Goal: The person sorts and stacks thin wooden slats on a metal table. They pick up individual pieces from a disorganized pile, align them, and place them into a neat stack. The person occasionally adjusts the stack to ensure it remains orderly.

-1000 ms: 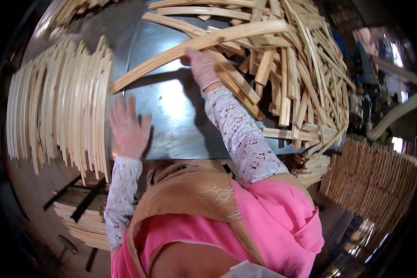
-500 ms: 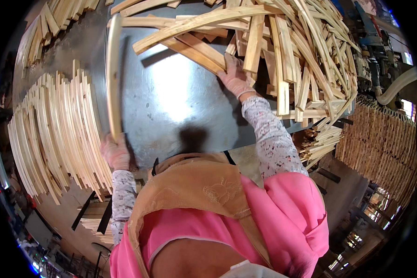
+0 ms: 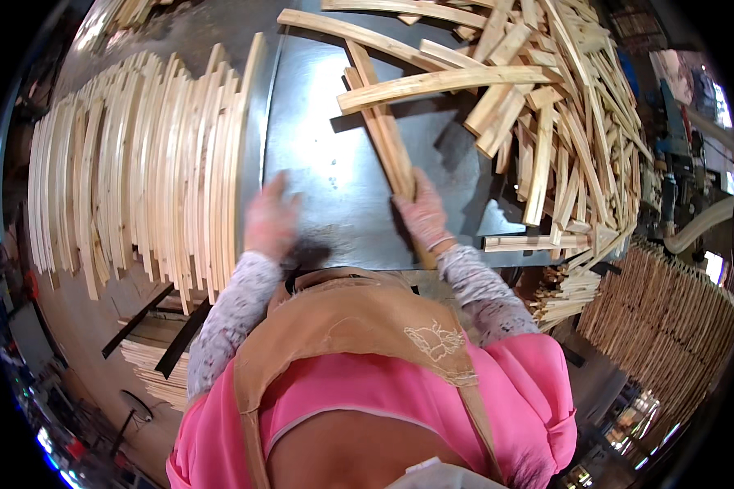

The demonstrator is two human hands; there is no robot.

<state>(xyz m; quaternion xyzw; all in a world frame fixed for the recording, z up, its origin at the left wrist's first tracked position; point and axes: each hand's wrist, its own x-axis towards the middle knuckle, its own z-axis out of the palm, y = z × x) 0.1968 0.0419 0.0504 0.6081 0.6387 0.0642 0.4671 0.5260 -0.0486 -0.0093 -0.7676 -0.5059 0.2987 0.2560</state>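
Note:
My right hand (image 3: 424,213), in a pale glove, is wrapped round a wooden slat (image 3: 391,145) near its close end. A second slat seems to lie alongside it, and a curved slat (image 3: 448,84) crosses over their far part. My left hand (image 3: 272,218) is empty and somewhat blurred, with its fingers apart, over the left part of the metal table (image 3: 318,171). Beside it on the left stands a row of pale slats (image 3: 139,171) laid side by side, the rightmost slat (image 3: 249,147) running along the row's edge.
A tangled heap of wooden slats (image 3: 579,122) covers the table's right side. Below and to the right is a tall stack of wood pieces (image 3: 661,318). Dark support bars (image 3: 179,338) stick out under the row on the left. A pale hose (image 3: 701,224) hangs at far right.
My left hand has let go of a slat, now at the row's right edge, and moved right. My right hand has drawn a slat out of the heap toward me.

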